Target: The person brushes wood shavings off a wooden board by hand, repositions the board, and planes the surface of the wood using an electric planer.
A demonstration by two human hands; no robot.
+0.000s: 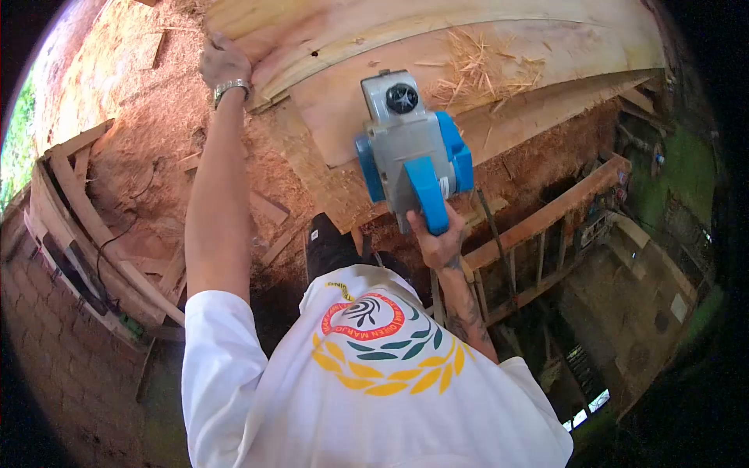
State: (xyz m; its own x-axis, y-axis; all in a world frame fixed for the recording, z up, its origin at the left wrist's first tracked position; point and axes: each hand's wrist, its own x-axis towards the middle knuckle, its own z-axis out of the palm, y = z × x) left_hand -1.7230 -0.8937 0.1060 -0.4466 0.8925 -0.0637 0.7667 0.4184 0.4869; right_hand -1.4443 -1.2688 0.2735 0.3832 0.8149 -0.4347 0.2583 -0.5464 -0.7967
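Observation:
My right hand (441, 240) is wrapped round the blue rear handle of a grey and blue electric planer (396, 144). The planer is over the near edge of a wide pale wooden board (343, 125); whether its sole touches the wood cannot be seen. My left hand (225, 62), with a metal-band watch at the wrist, reaches far forward. Its fingers are curled at the left end of the planks (292, 51), their tips partly hidden. Curly wood shavings (477, 69) lie heaped on the board, right of the planer.
Reddish sawdust (156, 109) covers the ground at left, with scrap wood pieces and a thin dark cable. Curved timber lengths (101, 226) lie at lower left. A wooden frame with rungs (538, 207) stands at right, near my right forearm.

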